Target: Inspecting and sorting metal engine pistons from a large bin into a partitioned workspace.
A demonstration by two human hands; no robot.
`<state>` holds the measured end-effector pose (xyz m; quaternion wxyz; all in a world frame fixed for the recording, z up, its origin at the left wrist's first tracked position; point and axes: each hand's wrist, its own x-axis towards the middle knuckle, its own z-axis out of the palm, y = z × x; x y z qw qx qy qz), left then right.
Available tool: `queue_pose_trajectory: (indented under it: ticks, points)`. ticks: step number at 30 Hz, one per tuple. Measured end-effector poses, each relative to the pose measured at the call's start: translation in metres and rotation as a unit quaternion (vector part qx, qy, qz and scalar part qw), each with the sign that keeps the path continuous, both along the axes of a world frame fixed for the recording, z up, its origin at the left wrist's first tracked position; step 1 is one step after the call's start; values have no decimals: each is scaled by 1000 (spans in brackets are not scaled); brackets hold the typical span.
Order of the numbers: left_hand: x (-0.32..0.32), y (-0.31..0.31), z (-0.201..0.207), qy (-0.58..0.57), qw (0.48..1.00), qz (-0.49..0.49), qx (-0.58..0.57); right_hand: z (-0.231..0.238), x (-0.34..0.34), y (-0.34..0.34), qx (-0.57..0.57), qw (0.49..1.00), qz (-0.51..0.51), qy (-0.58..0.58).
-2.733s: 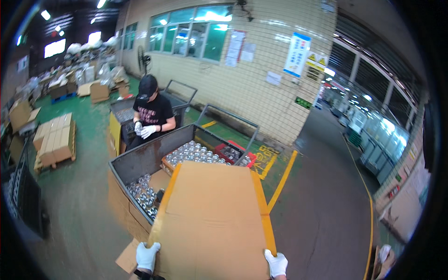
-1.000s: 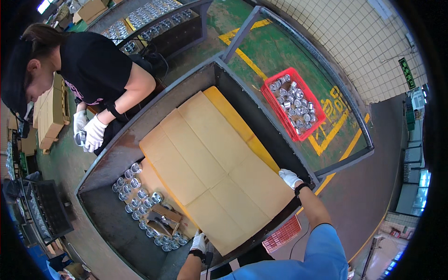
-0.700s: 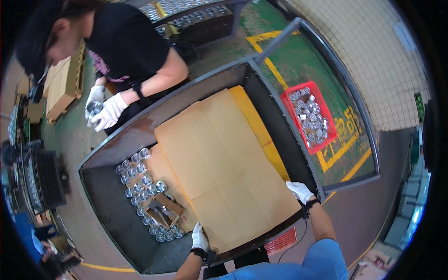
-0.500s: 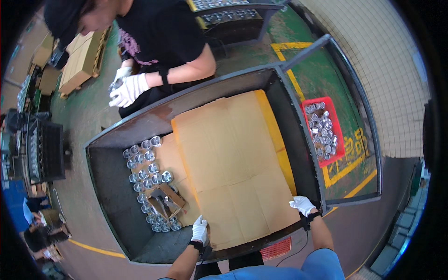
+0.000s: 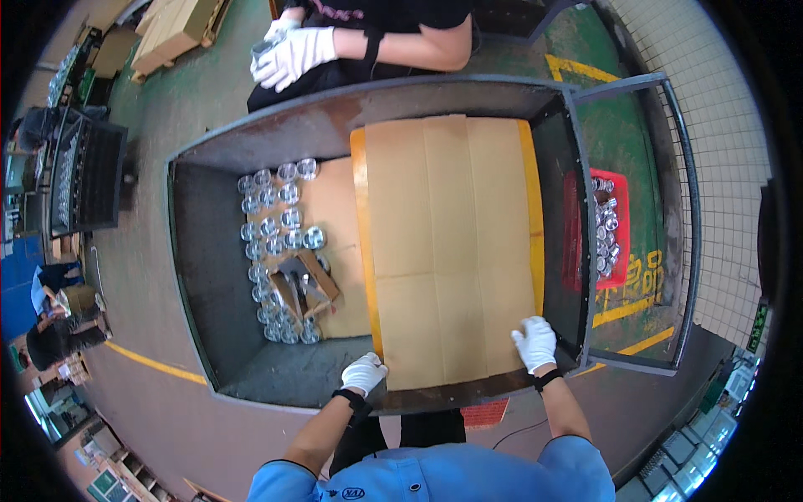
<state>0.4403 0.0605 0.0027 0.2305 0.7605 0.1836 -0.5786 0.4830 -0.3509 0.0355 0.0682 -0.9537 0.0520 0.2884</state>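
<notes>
A large brown cardboard sheet [image 5: 452, 251] lies in the right part of a dark metal cart bin [image 5: 288, 368], with yellow strips showing along both its sides. My left hand [image 5: 365, 374], in a white glove, has its fingers closed at the sheet's near left corner. On the near right edge rests my gloved right hand [image 5: 535, 343], its fingers spread and thumb apart. Left of the sheet, several shiny metal pistons [image 5: 289, 194] stand in rows on a lower cardboard layer [image 5: 343, 243]. Among the near rows sits a small open carton [image 5: 305, 289] with dark contents.
Beyond the far wall stands a co-worker, white-gloved hands [image 5: 293, 58] around a metal part. A red crate [image 5: 619, 230] of metal parts is on the floor to the right, inside the cart's bar handle [image 5: 690, 209]. Stacked cartons [image 5: 176, 33] stand far left.
My view has turned, so the cart sits straighter. The sheet now lies squarer, with its left yellow strip fully showing. My right hand has opened and shifted inward from the corner.
</notes>
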Motion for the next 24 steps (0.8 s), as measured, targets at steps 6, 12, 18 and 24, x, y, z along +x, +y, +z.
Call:
queue_pose_trajectory:
  ticks: [6,12,18,24]
  points:
    - [-70,6,-69,16,993,89,-81,7,-35,100,167,949,215,160]
    - [-67,-8,-47,70,928,323,-175,24,-41,141,82,942,297,131]
    - [-110,3,-118,37,910,326,-252,-3,-66,134,46,921,379,80]
    - [-75,-5,-80,-238,922,-169,-255,16,-53,146,55,912,407,-6]
